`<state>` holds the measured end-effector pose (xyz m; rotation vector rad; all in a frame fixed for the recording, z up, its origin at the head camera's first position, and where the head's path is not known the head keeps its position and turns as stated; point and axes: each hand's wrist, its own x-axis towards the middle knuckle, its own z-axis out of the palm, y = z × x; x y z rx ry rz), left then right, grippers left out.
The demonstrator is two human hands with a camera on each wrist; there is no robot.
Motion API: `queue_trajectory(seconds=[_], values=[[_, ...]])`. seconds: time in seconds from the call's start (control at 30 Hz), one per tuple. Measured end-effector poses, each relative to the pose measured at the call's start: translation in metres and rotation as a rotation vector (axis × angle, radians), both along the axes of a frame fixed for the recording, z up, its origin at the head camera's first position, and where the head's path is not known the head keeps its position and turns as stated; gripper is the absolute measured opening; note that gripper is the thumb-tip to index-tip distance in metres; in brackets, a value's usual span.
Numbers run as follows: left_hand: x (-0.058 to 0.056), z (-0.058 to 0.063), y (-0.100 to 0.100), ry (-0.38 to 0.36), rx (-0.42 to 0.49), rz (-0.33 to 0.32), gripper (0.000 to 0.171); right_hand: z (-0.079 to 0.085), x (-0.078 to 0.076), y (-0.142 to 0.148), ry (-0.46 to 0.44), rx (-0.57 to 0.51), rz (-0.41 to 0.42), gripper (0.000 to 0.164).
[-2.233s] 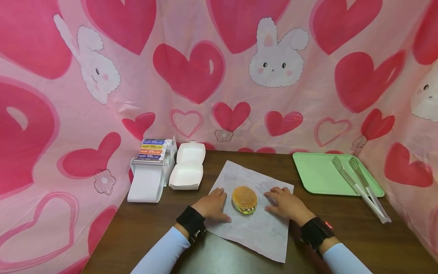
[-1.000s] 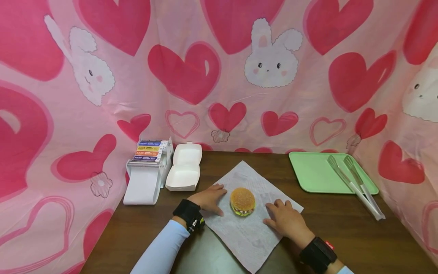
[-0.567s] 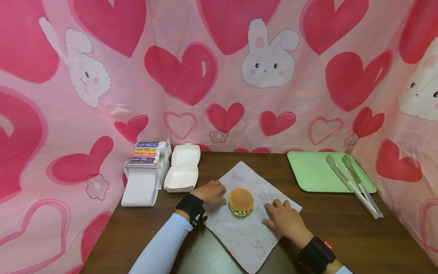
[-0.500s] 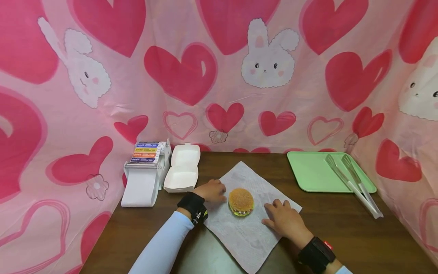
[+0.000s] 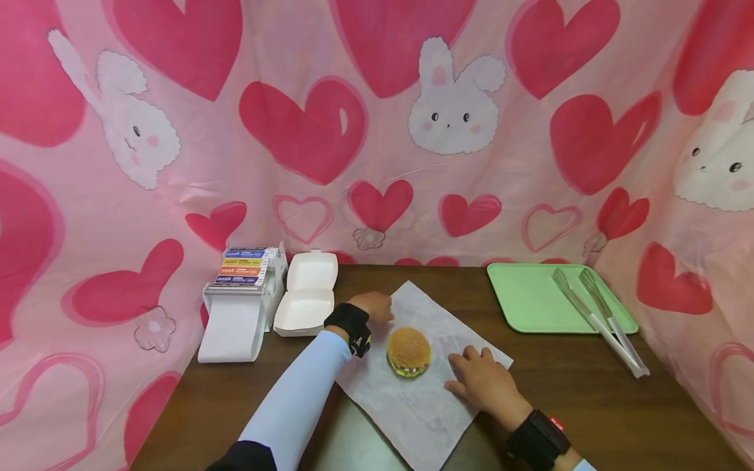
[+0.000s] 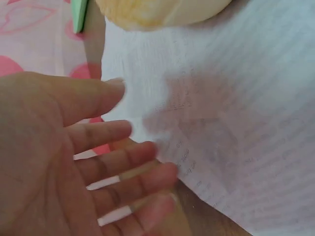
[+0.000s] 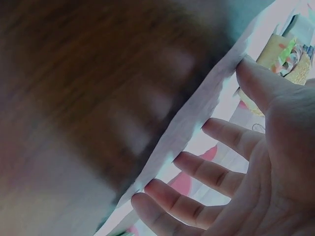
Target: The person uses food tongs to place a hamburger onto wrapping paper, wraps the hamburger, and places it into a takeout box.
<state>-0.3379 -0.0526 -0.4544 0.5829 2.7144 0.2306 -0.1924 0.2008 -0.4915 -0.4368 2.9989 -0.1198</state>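
Note:
A hamburger [image 5: 409, 352] with a sesame bun sits on a sheet of white wrapping paper [image 5: 406, 412], which is turned cornerwise on the table. Beside the paper's upper left edge, my left hand [image 5: 374, 306] reaches toward the far corner. In the left wrist view that hand [image 6: 74, 152] has its fingers spread and loosely bent, with nothing between them; the bun's side shows above. My right hand [image 5: 485, 383] rests on the paper right of the hamburger. Its extended fingertips [image 7: 189, 162] touch the paper near its edge in the right wrist view.
An open white takeaway box [image 5: 305, 297] stands behind my left forearm, next to a label dispenser [image 5: 238, 314]. At the back right lies a green tray [image 5: 524, 301] with metal tongs [image 5: 601, 320] leaning over its front edge. A pink patterned cloth [image 5: 377, 163] encloses the brown table.
The paper was turned from square to cornerwise. My left hand has since moved up along its left edge toward the far corner, while the right hand has stayed on the paper.

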Motion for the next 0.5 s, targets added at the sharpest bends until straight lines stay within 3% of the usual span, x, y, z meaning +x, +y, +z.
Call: queue_trajectory(seconds=[0.27, 0.5], values=[[-0.029, -0.015, 0.007, 0.081, 0.050, 0.043, 0.041, 0.004, 0.002, -0.002, 0.019, 0.013, 0.002, 0.056], [-0.041, -0.033, 0.015, 0.080, 0.210, 0.087, 0.040, 0.005, 0.004, -0.001, 0.014, 0.004, 0.003, 0.056]])
